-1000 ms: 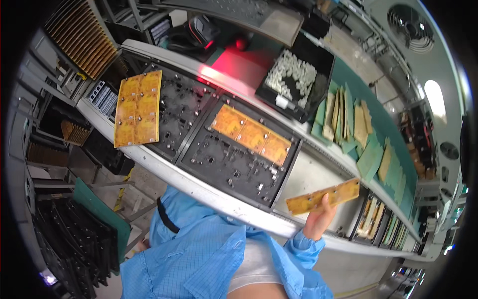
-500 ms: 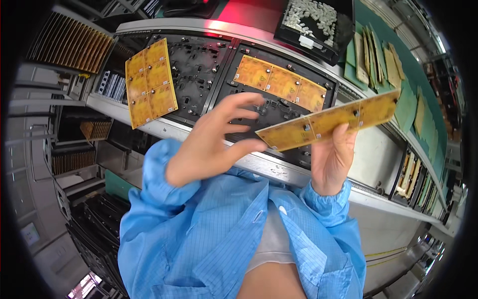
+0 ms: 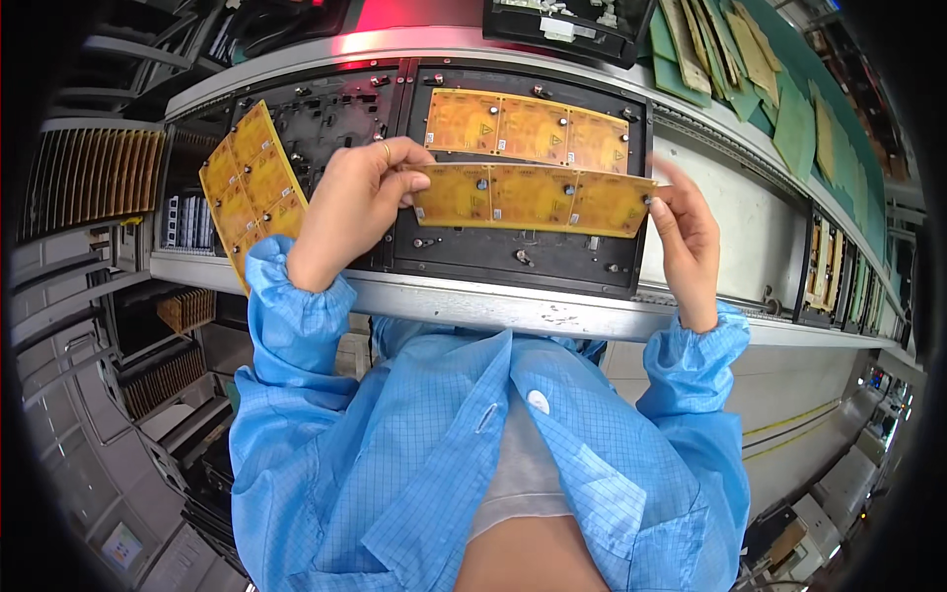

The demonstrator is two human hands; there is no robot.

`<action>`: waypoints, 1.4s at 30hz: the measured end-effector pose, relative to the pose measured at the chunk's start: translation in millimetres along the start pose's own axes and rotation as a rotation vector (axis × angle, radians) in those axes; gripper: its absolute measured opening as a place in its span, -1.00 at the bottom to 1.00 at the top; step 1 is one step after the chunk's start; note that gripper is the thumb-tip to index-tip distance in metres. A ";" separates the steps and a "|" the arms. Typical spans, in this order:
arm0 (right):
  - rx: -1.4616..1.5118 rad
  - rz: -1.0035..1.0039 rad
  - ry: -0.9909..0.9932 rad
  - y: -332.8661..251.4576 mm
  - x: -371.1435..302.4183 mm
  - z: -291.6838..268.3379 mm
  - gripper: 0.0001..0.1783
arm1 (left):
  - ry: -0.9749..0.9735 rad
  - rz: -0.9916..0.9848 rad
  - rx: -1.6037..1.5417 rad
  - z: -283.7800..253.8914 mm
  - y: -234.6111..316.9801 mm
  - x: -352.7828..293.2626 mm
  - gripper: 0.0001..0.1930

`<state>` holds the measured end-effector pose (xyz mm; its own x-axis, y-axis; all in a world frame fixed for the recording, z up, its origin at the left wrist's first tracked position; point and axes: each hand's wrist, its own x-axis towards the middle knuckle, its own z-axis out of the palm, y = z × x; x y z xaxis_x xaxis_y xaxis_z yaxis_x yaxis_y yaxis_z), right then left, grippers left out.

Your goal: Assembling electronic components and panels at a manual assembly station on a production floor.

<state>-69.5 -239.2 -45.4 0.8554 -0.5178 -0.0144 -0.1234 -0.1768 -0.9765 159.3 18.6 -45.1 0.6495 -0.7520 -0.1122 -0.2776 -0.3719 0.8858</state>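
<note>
Between my hands is a yellow-brown circuit board panel [image 3: 533, 200], three sections wide, held over the right black fixture tray [image 3: 464, 259]. My left hand [image 3: 360, 202] pinches its left end with thumb and fingers. At the right end my right hand [image 3: 688, 232] grips the edge, its thumb in front and fingers partly behind. A second board panel [image 3: 533, 128] lies in the same tray, just beyond the held one. Another, larger yellow panel [image 3: 252, 178] rests at a slant over the left black tray [image 3: 330, 123], its lower end behind my left sleeve.
A metal rail [image 3: 513, 311] runs along the near side. Beyond the trays sits a black bin [image 3: 572, 35] with small white parts. Green and tan sheets [image 3: 740, 59] are stacked at far right. Slotted racks of boards [image 3: 94, 183] stand at left.
The held panel has swung level and moved left over the right tray. My left hand has closed on its left end; my right hand has shifted to its right end. The view has moved too.
</note>
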 end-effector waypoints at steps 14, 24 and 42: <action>-0.799 -0.227 0.055 14.9 -15.4 22.6 -0.42 | 0.150 0.252 0.474 20.0 -5.3 -5.6 -0.72; -0.880 -0.301 0.035 -2.8 -26.0 19.3 -0.22 | 0.159 0.342 0.627 22.8 -0.3 -16.8 -0.57; -0.911 -0.431 -0.163 -25.9 16.1 37.7 -0.76 | 0.260 0.365 0.692 26.4 0.3 1.3 -0.67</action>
<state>-33.6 -211.4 -28.4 0.9671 -0.1513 0.2045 -0.0664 -0.9261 -0.3713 141.4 3.1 -56.9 0.5540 -0.7717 0.3122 -0.8209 -0.4438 0.3594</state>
